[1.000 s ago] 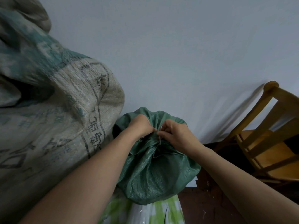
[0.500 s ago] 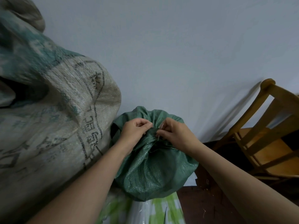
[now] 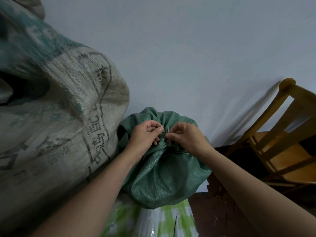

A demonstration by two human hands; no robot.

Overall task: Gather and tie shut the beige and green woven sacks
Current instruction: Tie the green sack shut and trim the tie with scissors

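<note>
Fingers [image 3: 158,129] pinch string [image 3: 168,131] atop green sack [image 3: 164,177] beside beige sack [image 3: 59,134]

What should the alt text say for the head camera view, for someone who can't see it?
The left hand and right hand pinch a thin string at the gathered neck of a green woven sack. A large beige printed sack sits beside it at image left, a wooden chair stands at image right, and a pale wall is behind.
</note>
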